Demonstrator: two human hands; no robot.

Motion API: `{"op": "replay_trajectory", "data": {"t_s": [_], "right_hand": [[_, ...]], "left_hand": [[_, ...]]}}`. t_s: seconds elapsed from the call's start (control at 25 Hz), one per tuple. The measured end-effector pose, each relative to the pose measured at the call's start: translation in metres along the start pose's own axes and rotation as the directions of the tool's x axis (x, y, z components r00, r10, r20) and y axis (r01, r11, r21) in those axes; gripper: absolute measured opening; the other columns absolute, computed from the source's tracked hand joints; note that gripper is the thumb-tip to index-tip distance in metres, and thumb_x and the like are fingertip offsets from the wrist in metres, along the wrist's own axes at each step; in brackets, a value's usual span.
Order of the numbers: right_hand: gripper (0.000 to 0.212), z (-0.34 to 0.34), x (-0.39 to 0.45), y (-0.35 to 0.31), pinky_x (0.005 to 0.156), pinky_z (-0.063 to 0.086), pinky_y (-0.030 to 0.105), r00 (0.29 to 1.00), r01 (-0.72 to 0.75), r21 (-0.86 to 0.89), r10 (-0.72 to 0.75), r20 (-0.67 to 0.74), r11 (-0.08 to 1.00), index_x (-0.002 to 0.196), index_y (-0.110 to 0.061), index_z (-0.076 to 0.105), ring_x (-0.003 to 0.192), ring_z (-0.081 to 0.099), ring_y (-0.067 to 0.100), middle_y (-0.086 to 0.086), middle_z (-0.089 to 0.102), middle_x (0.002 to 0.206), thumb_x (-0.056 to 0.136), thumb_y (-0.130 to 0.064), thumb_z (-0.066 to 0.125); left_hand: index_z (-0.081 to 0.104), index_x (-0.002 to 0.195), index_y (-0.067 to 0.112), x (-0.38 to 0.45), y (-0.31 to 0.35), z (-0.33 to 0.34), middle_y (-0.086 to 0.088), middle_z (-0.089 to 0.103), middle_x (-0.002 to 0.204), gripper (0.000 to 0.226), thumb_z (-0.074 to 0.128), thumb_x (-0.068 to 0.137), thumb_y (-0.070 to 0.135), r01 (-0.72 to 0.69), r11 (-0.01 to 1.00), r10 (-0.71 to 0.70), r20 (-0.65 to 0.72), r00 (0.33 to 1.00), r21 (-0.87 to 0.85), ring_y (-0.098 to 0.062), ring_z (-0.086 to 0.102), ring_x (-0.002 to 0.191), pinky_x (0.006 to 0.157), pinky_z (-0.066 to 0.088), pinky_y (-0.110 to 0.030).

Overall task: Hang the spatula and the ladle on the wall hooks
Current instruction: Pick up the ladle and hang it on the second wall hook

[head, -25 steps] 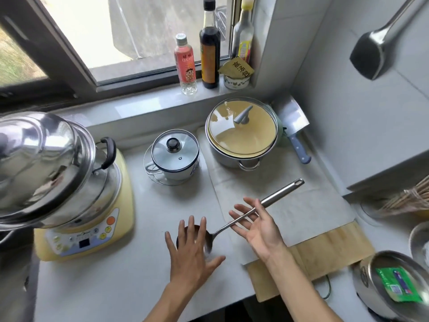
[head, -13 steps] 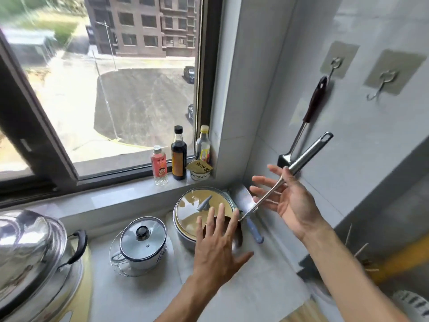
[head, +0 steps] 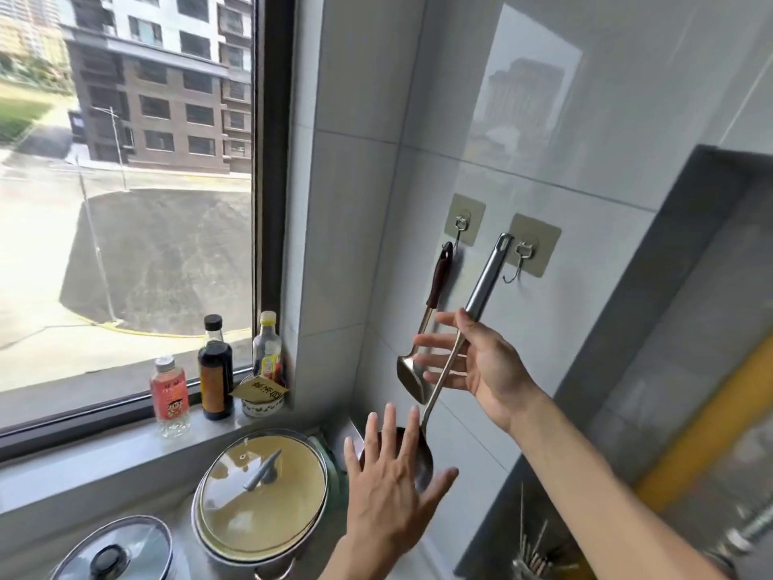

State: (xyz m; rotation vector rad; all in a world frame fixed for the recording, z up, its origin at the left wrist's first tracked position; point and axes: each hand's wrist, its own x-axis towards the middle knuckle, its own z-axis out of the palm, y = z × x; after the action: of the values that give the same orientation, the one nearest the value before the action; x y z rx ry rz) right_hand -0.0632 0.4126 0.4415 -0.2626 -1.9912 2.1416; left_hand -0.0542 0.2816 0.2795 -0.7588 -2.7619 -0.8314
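Note:
A steel ladle (head: 485,282) is held upright against the tiled wall. My right hand (head: 477,366) pinches its shaft between thumb and fingers. The hole at the handle's top is just left of the right wall hook (head: 518,261), not on it. My left hand (head: 389,483) lies flat with spread fingers over the ladle's bowl (head: 422,458), steadying it. The spatula (head: 435,286), with a dark handle, hangs from the left wall hook (head: 459,230), its blade partly behind my right fingers.
A lidded steel pot (head: 259,487) and a smaller glass-lidded pot (head: 113,550) stand below on the counter. Three bottles (head: 215,370) and a small bowl line the window sill. A holder of chopsticks (head: 535,554) stands low right under a grey cabinet.
Both hands have raised the ladle from the counter up to the wall. Its handle has swung upright, and its tip now reaches hook height beside the right hook.

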Motion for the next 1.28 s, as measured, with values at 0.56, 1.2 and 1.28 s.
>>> {"op": "replay_trajectory", "data": {"t_s": [0.56, 1.2, 1.28], "right_hand": [[0.045, -0.019, 0.016, 0.038, 0.092, 0.053, 0.056, 0.996, -0.087, 0.016, 0.087, -0.024, 0.996, 0.125, -0.01, 0.055, 0.101, 0.07, 0.039, 0.019, 0.074, 0.111, 0.098, -0.045, 0.045], [0.044, -0.04, 0.02, 0.051, 0.083, 0.056, 0.049, 0.997, -0.062, 0.011, 0.062, -0.05, 0.998, 0.122, -0.011, 0.056, 0.1, 0.071, 0.038, 0.018, 0.075, 0.107, 0.097, -0.045, 0.044], [0.045, -0.042, 0.021, 0.055, 0.08, 0.056, 0.046, 0.997, -0.069, -0.017, 0.068, -0.039, 0.997, 0.121, -0.013, 0.056, 0.099, 0.071, 0.035, 0.016, 0.075, 0.109, 0.095, -0.048, 0.045]], "left_hand": [[-0.037, 0.133, 0.047, 0.005, -0.007, 0.034, 0.003, -0.012, 0.163, 0.081, -0.002, 0.072, 0.088, 0.023, 1.0, -0.022, 0.109, 0.994, -0.003, -0.024, -0.016, 0.148, 0.117, -0.007, -0.057], [-0.023, 0.145, 0.042, 0.015, -0.001, 0.055, 0.002, -0.012, 0.162, 0.08, 0.018, 0.086, 0.078, -0.017, 1.0, 0.019, 0.153, 0.988, -0.016, -0.026, -0.021, 0.144, 0.113, -0.015, -0.052], [-0.026, 0.144, 0.04, 0.013, 0.002, 0.057, 0.001, -0.012, 0.163, 0.081, 0.023, 0.089, 0.074, -0.032, 0.999, 0.034, 0.151, 0.988, -0.016, -0.027, -0.02, 0.145, 0.113, -0.015, -0.052]]}}
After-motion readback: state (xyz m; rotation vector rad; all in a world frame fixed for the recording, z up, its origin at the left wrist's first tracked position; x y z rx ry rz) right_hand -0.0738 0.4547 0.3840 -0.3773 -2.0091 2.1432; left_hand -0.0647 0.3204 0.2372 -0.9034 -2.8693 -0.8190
